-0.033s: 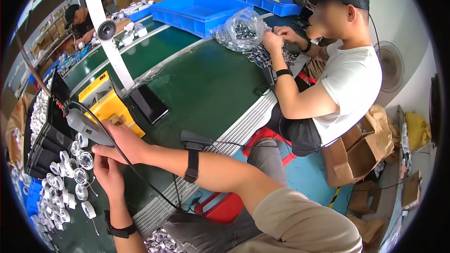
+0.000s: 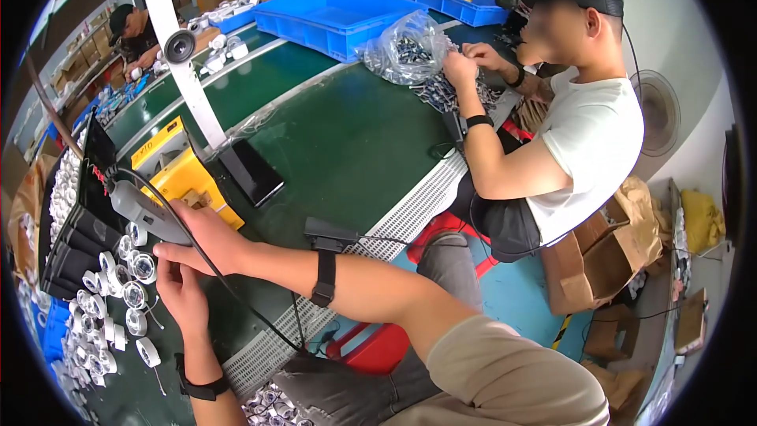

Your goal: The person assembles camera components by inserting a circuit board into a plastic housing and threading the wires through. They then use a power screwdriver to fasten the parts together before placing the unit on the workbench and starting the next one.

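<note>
My right hand (image 2: 211, 241) is wrapped round a grey corded hand tool (image 2: 142, 211), whose black cable loops over the wrist. Just below it, my left hand (image 2: 183, 296) has curled fingers drawn together near the right thumb; anything between them is hidden. Beside both hands lie several white round housings (image 2: 136, 295) with clear round faces, some trailing thin wires. A black bin (image 2: 67, 256) stands beyond the tool, with small white parts (image 2: 65, 185) behind its edge.
A yellow box (image 2: 189, 177) and a black phone (image 2: 251, 173) lie on the green table (image 2: 331, 138). Farther off are a blue crate (image 2: 331, 20) and a plastic bag of small parts (image 2: 406, 51). A co-worker (image 2: 591, 126) sits at the right; a white post (image 2: 185, 79) rises nearby.
</note>
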### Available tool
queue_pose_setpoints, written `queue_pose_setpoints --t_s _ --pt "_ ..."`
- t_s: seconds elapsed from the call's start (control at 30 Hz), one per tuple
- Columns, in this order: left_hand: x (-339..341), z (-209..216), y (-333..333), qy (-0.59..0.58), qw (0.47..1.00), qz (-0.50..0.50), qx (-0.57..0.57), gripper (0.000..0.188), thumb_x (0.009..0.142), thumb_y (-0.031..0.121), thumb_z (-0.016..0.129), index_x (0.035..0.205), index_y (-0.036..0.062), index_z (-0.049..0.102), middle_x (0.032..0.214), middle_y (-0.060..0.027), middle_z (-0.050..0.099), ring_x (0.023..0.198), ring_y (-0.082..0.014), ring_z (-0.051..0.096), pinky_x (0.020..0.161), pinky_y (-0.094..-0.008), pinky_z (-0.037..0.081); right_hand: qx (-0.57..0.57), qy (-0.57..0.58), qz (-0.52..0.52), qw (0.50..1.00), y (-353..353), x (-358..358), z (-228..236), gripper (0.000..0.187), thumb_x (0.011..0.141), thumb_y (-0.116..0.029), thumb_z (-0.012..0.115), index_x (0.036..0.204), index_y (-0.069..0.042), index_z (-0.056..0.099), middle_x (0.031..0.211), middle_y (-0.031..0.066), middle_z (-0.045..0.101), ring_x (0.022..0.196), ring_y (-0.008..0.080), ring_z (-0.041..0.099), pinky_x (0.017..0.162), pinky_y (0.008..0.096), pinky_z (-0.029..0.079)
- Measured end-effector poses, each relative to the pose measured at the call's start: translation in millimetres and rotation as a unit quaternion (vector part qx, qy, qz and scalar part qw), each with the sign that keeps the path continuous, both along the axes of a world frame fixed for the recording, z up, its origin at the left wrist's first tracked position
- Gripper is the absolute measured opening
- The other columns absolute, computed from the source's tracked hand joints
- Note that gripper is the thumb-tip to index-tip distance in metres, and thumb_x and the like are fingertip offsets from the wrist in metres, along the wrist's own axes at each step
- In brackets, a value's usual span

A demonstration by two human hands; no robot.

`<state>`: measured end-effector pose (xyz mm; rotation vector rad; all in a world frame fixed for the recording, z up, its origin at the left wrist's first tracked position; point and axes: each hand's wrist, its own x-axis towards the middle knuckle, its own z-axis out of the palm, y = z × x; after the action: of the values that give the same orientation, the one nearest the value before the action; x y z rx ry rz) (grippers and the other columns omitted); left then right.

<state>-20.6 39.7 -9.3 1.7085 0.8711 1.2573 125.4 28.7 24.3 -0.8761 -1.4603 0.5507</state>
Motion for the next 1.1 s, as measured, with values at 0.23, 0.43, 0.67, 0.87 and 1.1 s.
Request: queue_pose_setpoints --t_s 0.23,0.43,0.67,0.87,1.1 --pt "-2 1 0 0.0 1.0 0.003 -0.017 0.024 0.095 0.003 0.049 0.116 -0.0079 0.052 0.103 -0.0091 0.062 0.089 -0.0129 0.061 0.076 -0.024 0.049 0.004 0.0 0.012 1.0 0 -2 1 0.05 0.082 -0.036 0.069 0.11 0.001 0.049 0.084 0.0205 0.065 0.081 0.039 0.064 0.073 0.0431 0.049" --pt "-1 -1 1 -0.007 1.0 0.005 0.007 0.024 0.095 0.003 0.049 0.116 -0.0078 0.052 0.102 -0.0091 0.063 0.089 -0.0127 0.062 0.075 -0.0235 0.049 -0.012 0.001 0.021 1.0 0 -1 3 0.051 0.082 -0.036 0.07 0.11 0.001 0.049 0.086 0.0212 0.065 0.082 0.0402 0.064 0.074 0.0439 0.048" --pt "6 0 -4 -0.014 0.999 0.038 0.007 0.021 0.096 0.005 0.049 0.112 -0.0045 0.056 0.092 -0.0039 0.062 0.071 -0.0074 0.055 0.063 -0.0208 0.044 -0.025 0.005 0.01 1.0 1 -3 0 0.052 0.081 -0.037 0.07 0.109 0.001 0.048 0.085 0.0219 0.064 0.081 0.0412 0.063 0.074 0.0446 0.048" --pt "3 2 -2 0.028 0.999 0.036 0.015 0.024 0.096 0.005 0.048 0.117 -0.0059 0.054 0.095 -0.0056 0.063 0.076 -0.0081 0.057 0.065 -0.0216 0.046 -0.038 -0.005 0.006 0.999 3 -3 -2 0.057 0.08 -0.034 0.072 0.117 0.003 0.049 0.09 0.0203 0.064 0.085 0.0364 0.064 0.076 0.0407 0.049" --pt "10 7 -3 0.03 0.994 0.073 0.077 0.027 0.091 -0.003 0.048 0.118 -0.0072 0.052 0.101 -0.0108 0.063 0.084 -0.0133 0.06 0.075 -0.0252 0.048 -0.018 0.027 -0.033 0.999 2 -5 -4 0.054 0.08 -0.034 0.071 0.114 0.003 0.052 0.088 0.0223 0.064 0.085 0.0409 0.063 0.075 0.0428 0.05"
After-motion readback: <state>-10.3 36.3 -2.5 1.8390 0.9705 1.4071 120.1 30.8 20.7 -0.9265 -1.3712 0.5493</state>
